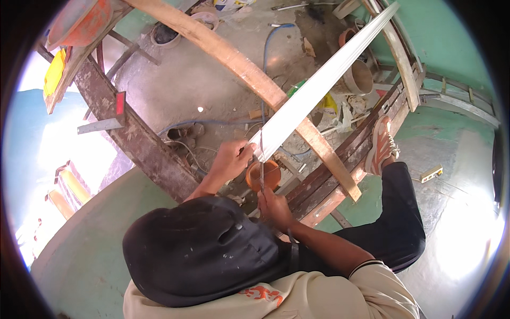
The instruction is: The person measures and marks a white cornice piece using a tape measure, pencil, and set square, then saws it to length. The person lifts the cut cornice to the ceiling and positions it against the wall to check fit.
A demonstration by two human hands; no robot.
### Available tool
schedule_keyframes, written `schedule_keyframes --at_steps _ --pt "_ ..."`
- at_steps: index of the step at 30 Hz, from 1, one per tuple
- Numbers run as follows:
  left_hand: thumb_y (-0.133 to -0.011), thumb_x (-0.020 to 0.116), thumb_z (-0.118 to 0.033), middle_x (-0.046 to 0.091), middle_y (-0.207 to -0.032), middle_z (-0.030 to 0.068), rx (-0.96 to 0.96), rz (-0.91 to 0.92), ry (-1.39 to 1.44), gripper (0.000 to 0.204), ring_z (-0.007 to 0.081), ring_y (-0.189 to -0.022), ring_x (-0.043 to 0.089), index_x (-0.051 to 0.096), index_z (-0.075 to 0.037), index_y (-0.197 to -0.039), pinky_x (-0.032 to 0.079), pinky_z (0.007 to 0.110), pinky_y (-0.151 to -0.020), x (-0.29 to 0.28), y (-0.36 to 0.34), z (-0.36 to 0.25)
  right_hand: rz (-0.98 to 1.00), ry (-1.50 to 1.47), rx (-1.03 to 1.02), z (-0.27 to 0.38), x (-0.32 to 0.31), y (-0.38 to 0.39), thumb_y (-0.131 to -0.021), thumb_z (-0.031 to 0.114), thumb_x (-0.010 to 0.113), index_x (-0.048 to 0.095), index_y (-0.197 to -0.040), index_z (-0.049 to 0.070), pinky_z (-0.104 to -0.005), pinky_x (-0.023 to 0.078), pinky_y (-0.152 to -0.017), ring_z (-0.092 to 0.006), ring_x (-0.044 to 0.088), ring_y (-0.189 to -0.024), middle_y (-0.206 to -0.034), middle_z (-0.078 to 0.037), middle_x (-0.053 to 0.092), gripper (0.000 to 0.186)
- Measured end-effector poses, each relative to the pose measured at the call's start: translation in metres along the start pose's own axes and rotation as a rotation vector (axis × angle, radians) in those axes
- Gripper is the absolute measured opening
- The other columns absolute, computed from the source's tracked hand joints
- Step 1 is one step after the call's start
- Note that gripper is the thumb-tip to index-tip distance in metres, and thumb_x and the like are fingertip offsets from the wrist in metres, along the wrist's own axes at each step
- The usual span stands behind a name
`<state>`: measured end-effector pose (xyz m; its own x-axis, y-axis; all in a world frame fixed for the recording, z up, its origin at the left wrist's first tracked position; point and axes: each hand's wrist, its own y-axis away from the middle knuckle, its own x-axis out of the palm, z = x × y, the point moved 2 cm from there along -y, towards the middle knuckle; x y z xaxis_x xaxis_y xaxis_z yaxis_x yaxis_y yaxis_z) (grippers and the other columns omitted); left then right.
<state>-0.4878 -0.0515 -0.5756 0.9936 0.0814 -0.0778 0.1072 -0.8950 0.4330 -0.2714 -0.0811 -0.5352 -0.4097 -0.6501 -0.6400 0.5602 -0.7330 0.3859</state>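
My left hand pinches the lower end of a long white ribbed strip, which runs to the upper right across a wooden plank. My right hand is closed round a long, thin metal tool, like a saw blade, lying across that end of the strip. Behind the tool, an orange bucket stands below, partly hidden.
Brown painted beams border an opening over a cluttered floor with buckets and a blue hose. A metal square rests at left. My shoe is on the right beam. A power strip lies at right.
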Motion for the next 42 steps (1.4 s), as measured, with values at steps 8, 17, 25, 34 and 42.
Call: schedule_keyframes --at_steps 8,17,25,34,42 --pt "-0.105 0.063 -0.031 0.063 -0.068 0.0036 0.044 -0.035 -0.026 0.04 0.0061 -0.059 0.055 0.067 0.006 -0.093 0.045 0.028 -0.053 0.001 -0.001 0.001 -0.104 -0.006 -0.104 0.008 -0.007 -0.018 -0.104 0.018 0.056 0.054 -0.093 0.002 -0.0525 0.05 -0.059 -0.0445 0.065 -0.066 -0.067 -0.021 0.062 0.02" --pt "-0.106 0.062 -0.03 0.062 -0.067 0.003 0.013 -0.035 -0.003 0.039 0.006 -0.06 0.055 0.066 0.006 -0.09 0.044 0.027 -0.053 0.001 0.001 -0.002 -0.076 -0.01 -0.081 -0.004 0.003 -0.013 -0.103 0.015 0.056 0.055 -0.099 0.001 -0.0524 0.051 -0.061 -0.0431 0.066 -0.067 -0.07 -0.021 0.064 0.014" --pt "-0.106 0.061 -0.031 0.059 -0.067 0.0003 -0.03 -0.028 0.057 0.039 0.0054 -0.059 0.052 0.065 0.004 -0.088 0.043 0.026 -0.053 -0.004 0.002 -0.011 0.1 0.124 -0.078 -0.021 0.014 -0.02 -0.103 0.019 0.055 0.054 -0.097 0.001 -0.0485 0.052 -0.057 -0.0382 0.068 -0.064 -0.07 -0.017 0.063 0.019" --pt "-0.105 0.061 -0.034 0.062 -0.069 0.0047 -0.022 -0.258 0.067 0.041 0.0084 -0.058 0.056 0.065 0.004 -0.089 0.045 0.028 -0.054 -0.064 -0.008 -0.005 0.424 0.2 -0.083 -0.025 0.014 0.001 -0.104 0.023 0.052 0.055 -0.098 0.0 -0.0572 0.051 -0.068 -0.0487 0.066 -0.076 -0.077 -0.027 0.065 0.024" --pt "-0.103 0.062 -0.037 0.072 -0.083 0.0182 -0.031 -0.421 -0.253 0.042 0.029 -0.07 0.069 0.067 0.005 -0.1 0.053 0.039 -0.067 -0.09 -0.015 -0.009 0.437 0.264 0.035 -0.027 0.014 0.004 -0.103 0.025 0.054 0.054 -0.099 0.0 -0.059 0.05 -0.068 -0.0488 0.066 -0.077 -0.077 -0.026 0.066 0.025"
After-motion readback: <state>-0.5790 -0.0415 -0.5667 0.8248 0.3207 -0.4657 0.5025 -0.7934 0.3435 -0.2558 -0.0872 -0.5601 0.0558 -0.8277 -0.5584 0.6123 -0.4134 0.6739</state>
